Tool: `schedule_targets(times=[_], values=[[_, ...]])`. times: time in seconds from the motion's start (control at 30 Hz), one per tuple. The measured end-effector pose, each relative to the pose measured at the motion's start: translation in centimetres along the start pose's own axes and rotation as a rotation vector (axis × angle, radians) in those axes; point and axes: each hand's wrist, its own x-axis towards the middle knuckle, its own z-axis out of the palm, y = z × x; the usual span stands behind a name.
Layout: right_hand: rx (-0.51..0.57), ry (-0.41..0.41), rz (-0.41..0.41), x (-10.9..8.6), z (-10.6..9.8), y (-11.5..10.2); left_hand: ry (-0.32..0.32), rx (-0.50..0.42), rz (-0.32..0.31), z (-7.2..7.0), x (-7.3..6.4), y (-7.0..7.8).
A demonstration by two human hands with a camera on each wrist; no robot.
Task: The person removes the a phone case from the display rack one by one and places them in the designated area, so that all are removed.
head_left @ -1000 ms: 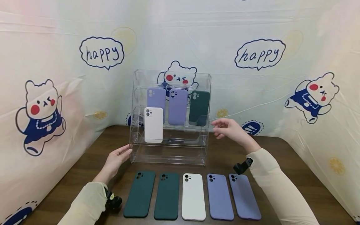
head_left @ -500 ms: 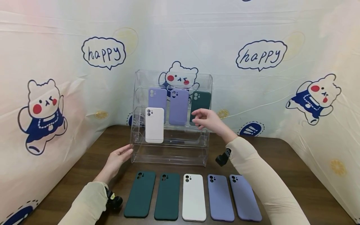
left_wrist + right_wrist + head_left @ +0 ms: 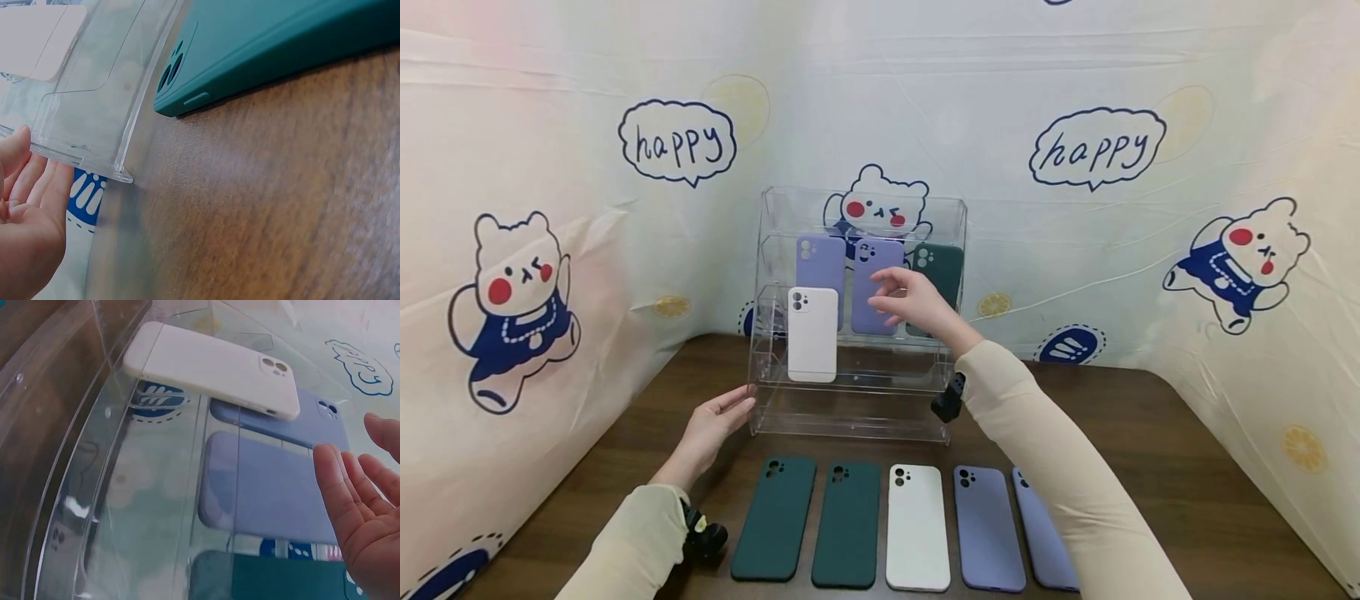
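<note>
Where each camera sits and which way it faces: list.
Head: worn there, looking forward and down at the clear rack; left hand, right hand and sleeves show.
Left wrist: worn there, facing the rack and a green case; left hand shows.
Right wrist: worn there, facing the rack's white case; right hand shows.
Head and right wrist share that case.

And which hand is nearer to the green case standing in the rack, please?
Right. The right hand hovers before the rack, partly hiding the green case; the left hand is low at the rack's opposite side.
</note>
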Motion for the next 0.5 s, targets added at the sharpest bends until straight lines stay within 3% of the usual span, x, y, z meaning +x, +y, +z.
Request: schedule_targets(times=[0.5], values=[[0.056,-0.009,0.027,2.2,4.4,0.9,-0.004,-0.005,0.003,-0.1,0.0,-0.2]])
